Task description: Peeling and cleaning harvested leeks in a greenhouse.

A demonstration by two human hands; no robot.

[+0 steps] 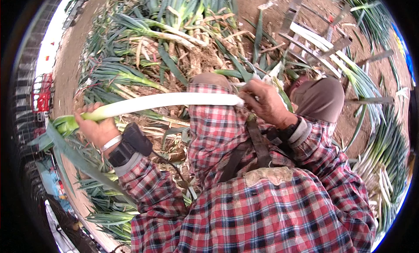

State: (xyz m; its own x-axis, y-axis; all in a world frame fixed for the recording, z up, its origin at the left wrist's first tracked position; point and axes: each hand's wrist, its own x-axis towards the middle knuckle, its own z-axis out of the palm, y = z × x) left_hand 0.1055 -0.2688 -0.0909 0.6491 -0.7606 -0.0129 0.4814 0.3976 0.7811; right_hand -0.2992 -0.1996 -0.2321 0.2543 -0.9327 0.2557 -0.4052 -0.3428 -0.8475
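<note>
A long scallion-like stalk [170, 101], white along its shaft and green at the leaf end, stretches across my lap. Around its green neck my left hand [98, 125] is closed, with dark green leaves hanging below. At the other end, the fingers of my right hand [265, 102] pinch together right at the root tip. Whether they grip the roots or something small cannot be made out. Peeled leaf scraps [276, 76] lie just beyond my right hand.
Unpeeled stalks with dirty roots [196, 56] heap in front and to the left. A metal rack [327, 49] at the upper right holds white stalks [311, 36]. Bundles of green-leaved stalks [383, 167] lie on the earth at right. A red metal frame [42, 92] stands far left.
</note>
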